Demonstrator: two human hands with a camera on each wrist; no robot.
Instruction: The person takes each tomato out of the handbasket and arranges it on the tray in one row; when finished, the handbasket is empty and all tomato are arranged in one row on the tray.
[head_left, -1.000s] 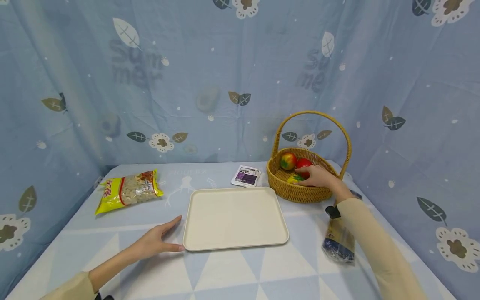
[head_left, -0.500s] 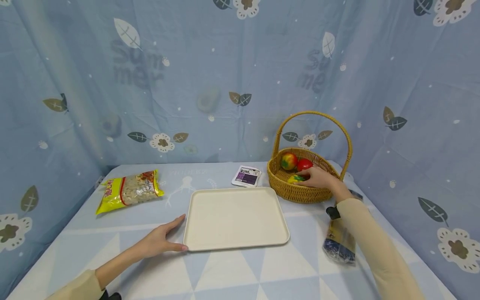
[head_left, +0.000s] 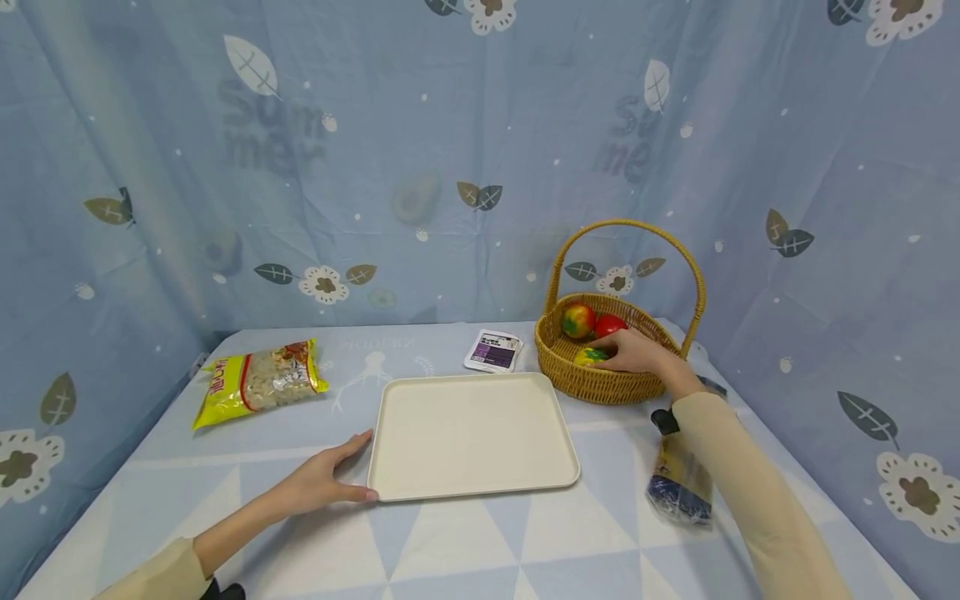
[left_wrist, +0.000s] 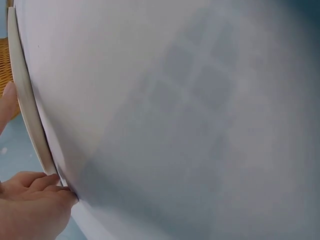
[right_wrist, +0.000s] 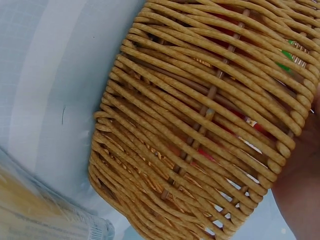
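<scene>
In the head view, my right hand (head_left: 637,352) reaches over the near rim into a wicker basket (head_left: 592,383). Its thumb and fingers are around the right part of a yellow-green fruit (head_left: 588,357), partly hiding it. An orange-green fruit (head_left: 577,320) and a red fruit (head_left: 610,325) lie behind it. My left hand (head_left: 311,483) rests at the left edge of a cream tray (head_left: 476,437), thumb at the near corner and fingers extended. The left wrist view shows this hand (left_wrist: 35,205) against the tray's rim (left_wrist: 30,110). In the right wrist view the basket wall (right_wrist: 200,115) hides most of the hand.
A yellow snack bag (head_left: 262,379) lies at the back left. Purple-and-white cards or packets (head_left: 493,352) lie behind the tray. A clear-wrapped packet with brown and dark blue parts (head_left: 681,483) lies under my right forearm. Patterned curtains surround the table.
My left hand has shifted slightly right, up to the tray's corner. My right hand has stayed over the basket, its fingers drawn a little closer about the yellow-green fruit.
</scene>
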